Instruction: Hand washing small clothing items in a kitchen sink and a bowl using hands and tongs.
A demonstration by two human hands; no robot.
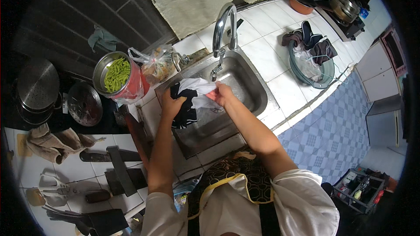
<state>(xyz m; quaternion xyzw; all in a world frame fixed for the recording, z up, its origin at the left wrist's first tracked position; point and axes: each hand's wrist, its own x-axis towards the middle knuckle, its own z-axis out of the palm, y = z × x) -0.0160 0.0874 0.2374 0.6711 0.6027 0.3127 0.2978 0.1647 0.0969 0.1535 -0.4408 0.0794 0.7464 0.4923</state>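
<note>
A black and white cloth is stretched between my two hands over the stainless steel sink. My left hand grips its dark end near the sink's left edge. On the right, my right hand pinches the white end, just below the outlet of the chrome faucet. Dark folds of the cloth hang down into the sink. Whether water is running cannot be told. A grey-green plastic basin stands on the tiled counter to the right, with dark and white garments and a light green hanger heaped in it.
Left of the sink are a metal pot of green peppers in a red bag and a knotted plastic bag. Cleavers, scissors and a brown rag lie at lower left. A stove with a pot stands at the far right.
</note>
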